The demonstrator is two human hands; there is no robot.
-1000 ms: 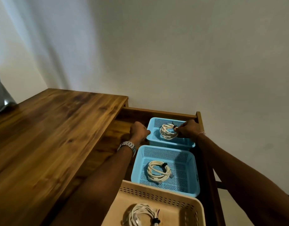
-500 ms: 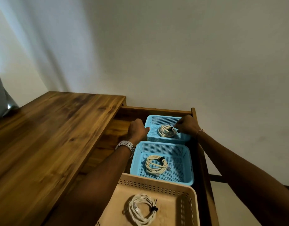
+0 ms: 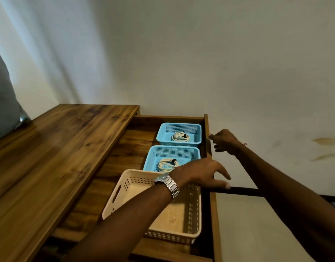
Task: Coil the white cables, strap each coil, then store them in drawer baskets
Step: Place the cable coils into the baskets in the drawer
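Over the open wooden drawer (image 3: 208, 167), I hold my left hand (image 3: 200, 171) spread and empty; my right hand (image 3: 224, 141), loosely curled beside its edge, grips nothing, likely to push it shut.

Three baskets (image 3: 179, 142) sit in a row in the drawer (image 3: 208, 167), right of the tabletop (image 3: 58, 148).

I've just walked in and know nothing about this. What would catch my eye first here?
Probably the open wooden drawer beside the desk, holding two blue baskets in a row, the far basket and the middle basket, each with a strapped white cable coil. Nearer lies a cream basket, partly hidden by the left hand, fingers spread, while the right hand hovers at the drawer's right edge.
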